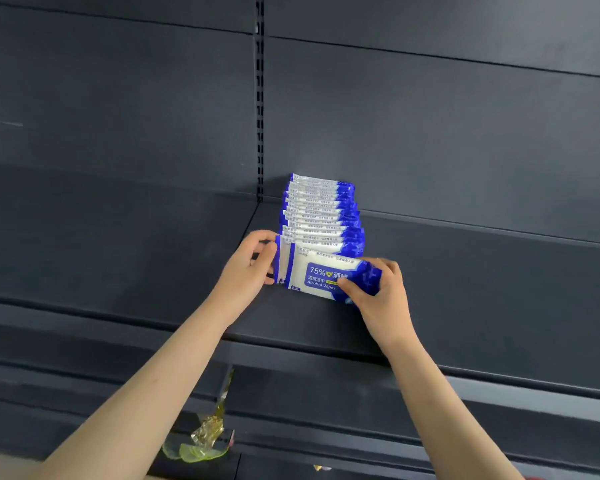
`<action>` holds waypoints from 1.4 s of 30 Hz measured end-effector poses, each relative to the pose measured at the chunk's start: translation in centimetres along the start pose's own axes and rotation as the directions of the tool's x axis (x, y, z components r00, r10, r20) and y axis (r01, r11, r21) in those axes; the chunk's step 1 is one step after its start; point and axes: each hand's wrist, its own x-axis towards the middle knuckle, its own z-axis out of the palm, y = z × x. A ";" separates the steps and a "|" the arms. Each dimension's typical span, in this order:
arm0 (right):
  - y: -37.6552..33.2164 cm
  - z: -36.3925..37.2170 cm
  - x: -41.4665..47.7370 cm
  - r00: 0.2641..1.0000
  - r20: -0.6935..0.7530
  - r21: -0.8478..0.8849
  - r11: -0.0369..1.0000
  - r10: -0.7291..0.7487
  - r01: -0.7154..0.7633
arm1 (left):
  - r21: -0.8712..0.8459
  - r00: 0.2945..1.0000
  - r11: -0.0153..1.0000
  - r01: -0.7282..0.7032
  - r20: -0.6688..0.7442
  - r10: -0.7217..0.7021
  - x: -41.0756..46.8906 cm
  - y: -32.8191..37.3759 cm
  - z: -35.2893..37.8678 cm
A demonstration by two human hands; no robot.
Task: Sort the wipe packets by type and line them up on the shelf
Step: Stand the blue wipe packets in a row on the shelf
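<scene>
Both hands are pinching the front wipe packet (321, 277), left hand (248, 263) on its sealed edge, right hand (378, 289) crumpling the soft, slick-looking blue end, leaning it against the row of packets (323, 216) running back along the shelf (465, 289).

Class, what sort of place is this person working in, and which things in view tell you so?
Most likely a shop: dark metal shelves with a slotted rail, as in store fittings, and a row of identical alcohol wipe packets lined up like stock.
</scene>
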 end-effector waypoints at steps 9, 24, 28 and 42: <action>-0.5 2.4 1.0 0.996 -0.056 -0.150 0.987 -0.071 0.062 | 0.033 0.987 0.991 -0.129 0.104 0.125 1.0 0.5 -1.5; -0.5 2.9 1.1 0.982 -0.076 -0.321 0.936 -0.176 0.143 | 0.625 0.834 0.578 -0.525 0.240 0.498 1.2 -1.9 -1.4; -0.9 2.8 0.7 0.977 -0.082 -0.334 0.929 -0.195 0.157 | 0.709 0.839 0.493 -0.504 0.267 0.474 1.1 -1.3 -1.6; -6.5 -16.2 -3.4 0.998 -0.026 -0.592 0.805 -0.058 0.031 | 0.730 0.851 0.447 -0.518 0.384 0.358 -0.8 11.0 8.3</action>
